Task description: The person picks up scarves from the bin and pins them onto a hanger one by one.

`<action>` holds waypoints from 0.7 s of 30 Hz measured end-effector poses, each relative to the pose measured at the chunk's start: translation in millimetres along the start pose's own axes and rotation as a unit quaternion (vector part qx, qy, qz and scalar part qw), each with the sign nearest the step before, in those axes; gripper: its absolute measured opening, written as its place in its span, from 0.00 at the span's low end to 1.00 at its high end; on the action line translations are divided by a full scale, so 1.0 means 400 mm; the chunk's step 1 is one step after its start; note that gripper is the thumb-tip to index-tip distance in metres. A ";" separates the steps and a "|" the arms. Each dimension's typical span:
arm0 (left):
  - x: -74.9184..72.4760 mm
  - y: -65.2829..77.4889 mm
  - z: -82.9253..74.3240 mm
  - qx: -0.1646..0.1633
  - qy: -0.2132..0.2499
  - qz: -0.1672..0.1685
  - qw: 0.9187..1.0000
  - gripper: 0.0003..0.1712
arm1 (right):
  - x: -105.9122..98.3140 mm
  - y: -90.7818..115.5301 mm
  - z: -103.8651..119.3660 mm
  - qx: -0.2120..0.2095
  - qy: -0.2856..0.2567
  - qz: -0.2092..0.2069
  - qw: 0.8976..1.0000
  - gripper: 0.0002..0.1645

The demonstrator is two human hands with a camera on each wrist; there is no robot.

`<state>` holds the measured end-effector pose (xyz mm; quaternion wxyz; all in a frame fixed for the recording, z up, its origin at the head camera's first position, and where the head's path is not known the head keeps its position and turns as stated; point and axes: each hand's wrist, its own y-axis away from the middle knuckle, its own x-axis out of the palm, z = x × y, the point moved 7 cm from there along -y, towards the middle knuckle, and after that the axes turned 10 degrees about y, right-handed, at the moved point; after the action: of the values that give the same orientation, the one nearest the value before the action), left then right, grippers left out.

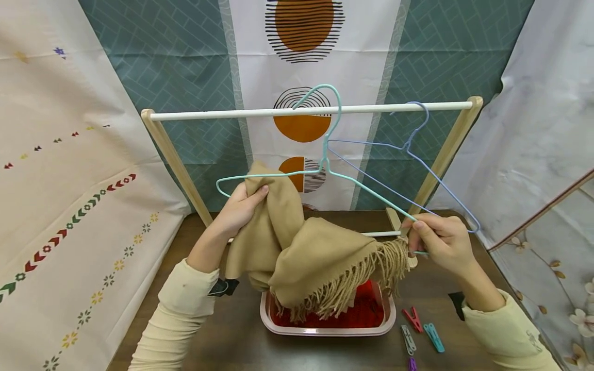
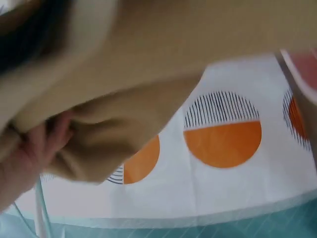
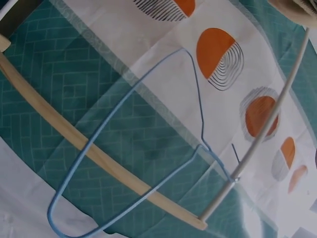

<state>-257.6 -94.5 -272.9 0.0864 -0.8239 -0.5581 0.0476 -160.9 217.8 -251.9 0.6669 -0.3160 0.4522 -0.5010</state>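
My left hand (image 1: pixel 238 208) grips a bunched tan scarf (image 1: pixel 320 252), its thumb lying on top of the cloth. The fringed end of the scarf droops to the right, over a basket. A mint-green wire hanger (image 1: pixel 325 149) is upright in front of the rail, and its left arm passes across the top of the scarf beside my left hand. At the hanger's right end, my right hand (image 1: pixel 443 242) pinches the wire between thumb and fingers. In the left wrist view the scarf (image 2: pixel 129 119) fills much of the picture, with fingers among its folds.
A blue hanger (image 1: pixel 408 147) hangs from the white rail (image 1: pixel 209 114) of a wooden-legged rack. Below the scarf stands the pinkish basket (image 1: pixel 325 332) with red cloth (image 1: pixel 366 309) inside. Several clothespins, including a teal one (image 1: pixel 433 337), lie to its right.
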 end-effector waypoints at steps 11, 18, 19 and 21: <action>-0.020 -0.014 -0.019 0.070 -0.415 -0.093 0.902 0.14 | -0.010 0.012 0.003 0.026 0.022 -0.035 0.999 0.10; -0.007 0.025 -0.054 0.201 -0.418 -0.112 0.879 0.15 | -0.023 0.028 -0.013 0.057 0.069 -0.076 0.993 0.10; 0.001 0.038 -0.062 0.232 -0.423 -0.115 0.869 0.14 | -0.025 0.028 -0.014 0.061 0.070 -0.083 0.992 0.10; 0.024 0.070 -0.076 0.301 -0.434 -0.130 0.839 0.13 | -0.031 0.030 -0.018 0.075 0.075 -0.096 0.990 0.11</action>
<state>-223.0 -98.5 -248.5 0.0841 -0.5722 -0.5987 0.5542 -164.0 233.4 -261.8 0.6020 -0.2685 0.4295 -0.6173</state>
